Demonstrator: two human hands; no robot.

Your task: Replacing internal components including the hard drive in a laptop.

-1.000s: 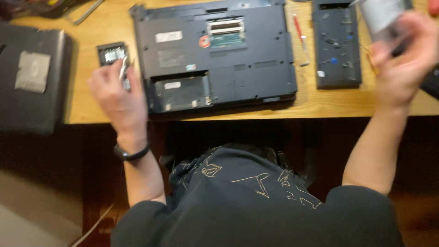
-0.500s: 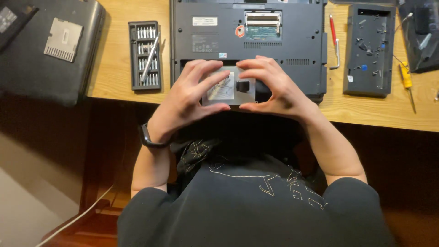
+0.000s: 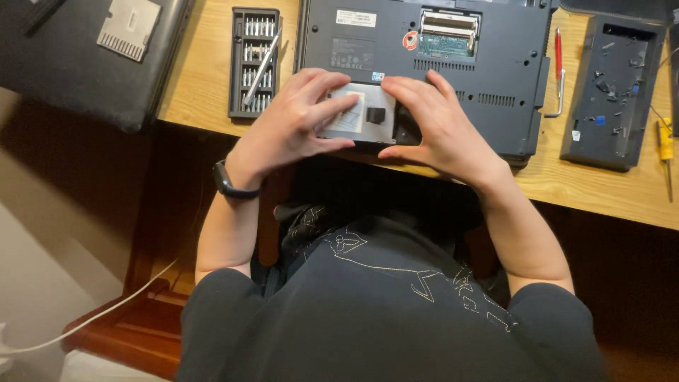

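Observation:
An upside-down dark laptop [image 3: 460, 64] lies on the wooden table [image 3: 608, 191], its memory slot uncovered near the top. At its near edge both hands grip a silver hard drive [image 3: 368, 113] with a small black tab, held over the open bay. My left hand [image 3: 293, 124] holds the drive's left side, fingers spread across its top. Around the right end curls my right hand [image 3: 435, 127], thumb below. A dark band is on my left wrist.
A black screwdriver bit case [image 3: 253, 64] with a loose silver driver lies left of the laptop. A second dark laptop [image 3: 78, 64] sits far left. A red-handled tool [image 3: 557, 67], a black cover tray with small screws [image 3: 612, 92] and a yellow screwdriver [image 3: 663, 145] lie right.
A second ago my hands were apart, left at the bit case, right raised holding the drive. They came together at the laptop's bay and now both hold the drive there.

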